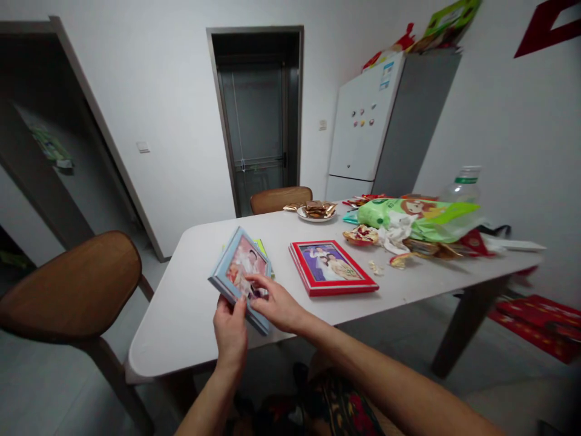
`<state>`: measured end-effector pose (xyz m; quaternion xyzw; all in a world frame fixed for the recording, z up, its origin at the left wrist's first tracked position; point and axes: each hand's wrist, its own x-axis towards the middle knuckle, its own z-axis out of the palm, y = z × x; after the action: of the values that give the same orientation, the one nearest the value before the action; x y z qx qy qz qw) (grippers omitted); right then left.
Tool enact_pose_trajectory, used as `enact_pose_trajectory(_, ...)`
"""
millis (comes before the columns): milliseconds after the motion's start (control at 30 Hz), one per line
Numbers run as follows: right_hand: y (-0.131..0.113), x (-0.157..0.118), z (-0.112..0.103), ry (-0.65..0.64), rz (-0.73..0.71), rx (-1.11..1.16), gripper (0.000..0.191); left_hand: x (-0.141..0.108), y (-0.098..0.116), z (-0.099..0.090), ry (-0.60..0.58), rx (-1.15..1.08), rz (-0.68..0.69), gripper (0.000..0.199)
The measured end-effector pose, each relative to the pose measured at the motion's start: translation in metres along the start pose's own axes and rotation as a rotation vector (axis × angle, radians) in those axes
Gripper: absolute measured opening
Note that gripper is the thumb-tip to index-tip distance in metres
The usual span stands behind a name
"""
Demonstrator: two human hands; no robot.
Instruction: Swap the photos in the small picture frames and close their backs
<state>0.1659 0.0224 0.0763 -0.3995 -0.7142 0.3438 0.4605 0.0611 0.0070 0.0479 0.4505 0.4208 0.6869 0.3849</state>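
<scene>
A light blue photo frame is tilted up above the near left part of the table. My left hand grips its lower edge, thumb in front. My right hand reaches across its face with the index finger stretched out, fingertips on or just over the picture. Part of a green-edged object shows behind the blue frame; most of it is hidden. To the right of my hands, a red photo frame with a wedding picture lies face up, apparently on top of another frame.
The white table holds a plate of wrapped snacks, an opened pomegranate, crumpled tissues, a green plastic bag and a clear bottle. Wooden chairs stand at the left and far side.
</scene>
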Motion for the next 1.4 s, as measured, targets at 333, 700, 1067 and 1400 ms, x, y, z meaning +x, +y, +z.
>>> enact_pose_trajectory(333,0.0,-0.057,-0.04,0.099,0.505,0.621,0.041,-0.071,0.008,-0.031,-0.717,0.894,0.568,0.04)
enact_pose_trajectory(700,0.06,-0.046,-0.038,0.022,0.34,-0.565,0.032,-0.07,-0.012,-0.036,-0.838,1.144,0.413,0.048)
enact_pose_trajectory(1067,0.068,-0.031,-0.036,-0.115,0.171,-0.85,0.023,-0.045,-0.011,-0.07,-0.752,0.934,0.144,0.038)
enact_pose_trajectory(1400,0.042,-0.04,-0.026,-0.261,-0.041,-0.769,0.024,-0.045,-0.003,-0.067,-0.762,0.926,0.109,0.047)
